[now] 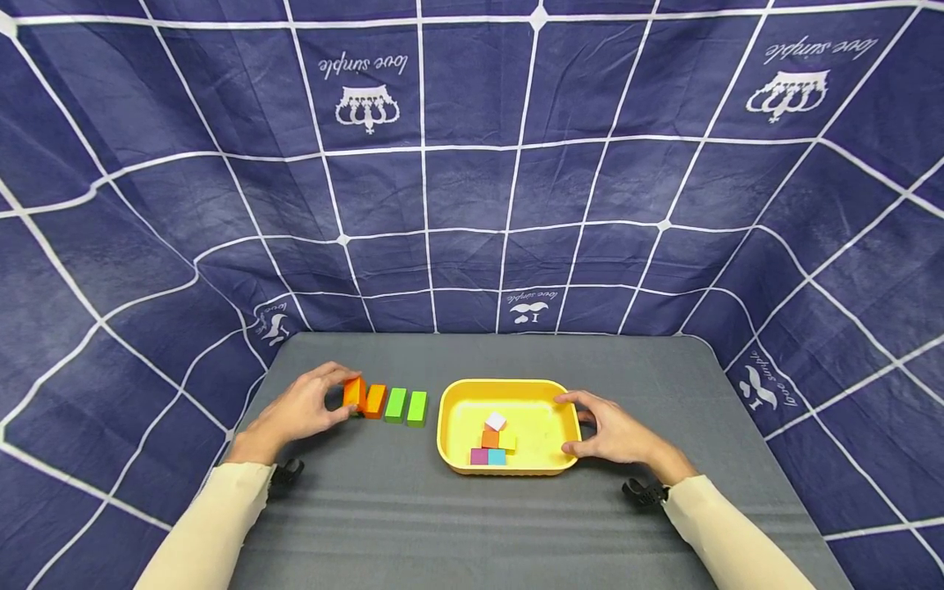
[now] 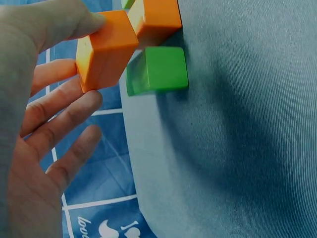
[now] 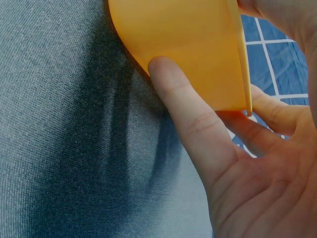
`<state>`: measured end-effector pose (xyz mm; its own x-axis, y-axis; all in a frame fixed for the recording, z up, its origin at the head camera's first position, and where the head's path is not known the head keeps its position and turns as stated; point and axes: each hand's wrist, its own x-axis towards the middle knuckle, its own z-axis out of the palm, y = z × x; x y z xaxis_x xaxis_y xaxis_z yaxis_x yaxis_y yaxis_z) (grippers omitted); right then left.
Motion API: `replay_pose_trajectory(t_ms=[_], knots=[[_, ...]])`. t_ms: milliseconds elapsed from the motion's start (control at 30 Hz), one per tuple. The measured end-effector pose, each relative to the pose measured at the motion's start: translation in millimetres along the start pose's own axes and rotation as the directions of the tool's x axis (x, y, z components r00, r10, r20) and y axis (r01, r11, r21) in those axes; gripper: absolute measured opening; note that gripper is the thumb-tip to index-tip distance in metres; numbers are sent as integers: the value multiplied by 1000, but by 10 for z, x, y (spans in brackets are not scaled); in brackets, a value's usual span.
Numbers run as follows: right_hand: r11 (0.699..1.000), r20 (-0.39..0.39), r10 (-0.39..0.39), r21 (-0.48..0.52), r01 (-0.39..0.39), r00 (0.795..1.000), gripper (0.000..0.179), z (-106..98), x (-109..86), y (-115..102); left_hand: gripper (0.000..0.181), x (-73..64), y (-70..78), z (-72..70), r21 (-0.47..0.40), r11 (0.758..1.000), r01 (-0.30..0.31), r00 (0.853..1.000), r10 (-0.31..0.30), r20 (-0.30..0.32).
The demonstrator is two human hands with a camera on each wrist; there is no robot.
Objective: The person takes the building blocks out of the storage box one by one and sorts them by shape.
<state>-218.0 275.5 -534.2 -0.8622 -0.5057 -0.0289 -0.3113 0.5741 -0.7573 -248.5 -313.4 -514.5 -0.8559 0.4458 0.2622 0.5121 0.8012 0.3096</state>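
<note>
My left hand [image 1: 310, 401] pinches an orange block [image 2: 106, 49] between thumb and fingers, with the little finger held apart from it. In the left wrist view the held block is tilted, right beside a green block [image 2: 167, 68] on the grey cloth. Another orange block [image 1: 375, 401] and two light green blocks, a left one [image 1: 395, 405] and a right one [image 1: 417, 408], stand in a row to its right. My right hand [image 1: 615, 430] grips the right end of a yellow tray [image 1: 450, 410], the thumb [image 3: 173, 82] lying against its outer wall.
Inside the tray lie small cubes: white [image 1: 496, 421], orange [image 1: 490, 440], yellow [image 1: 508, 441], purple [image 1: 479, 456] and blue [image 1: 497, 457]. A grey cloth [image 1: 413, 524] covers the table. Blue checked curtains [image 1: 472, 188] hang behind it and at both sides.
</note>
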Motion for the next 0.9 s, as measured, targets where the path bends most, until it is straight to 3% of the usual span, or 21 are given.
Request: replay_pose_trajectory(t_ms=[267,400,433,533,633,667,700,900], knots=[[1000,3,-15,10,15,1000,82,5,9,13,57,-44,-151,-51,-15,999,29,1000,-29,3],[998,-4,-64,21,64,998,81,-4,3,10,55,-88,-323,-26,-66,998,-20,999,17,-43],[995,-8,-102,20,102,995,79,-6,10,53,56,-105,-468,38,-98,994,-55,997,49,-64],[993,-10,-119,10,119,993,78,-13,9,48,56,-126,-545,35,-116,992,-58,997,51,-66],[996,-6,-84,2,84,996,80,-12,11,44,56,-129,-543,7,-106,994,-15,999,12,-30],[999,-2,-38,-2,38,999,82,-10,7,-4,56,-122,-429,-62,-71,997,25,1000,-26,-8],[1000,0,-23,0,23,1000,82,-8,9,-7,56,-121,-411,-75,-56,998,41,999,-41,4],[1000,7,1,3,-1,1000,83,2,19,-13,56,-118,-358,-101,11,997,74,995,-74,71]])
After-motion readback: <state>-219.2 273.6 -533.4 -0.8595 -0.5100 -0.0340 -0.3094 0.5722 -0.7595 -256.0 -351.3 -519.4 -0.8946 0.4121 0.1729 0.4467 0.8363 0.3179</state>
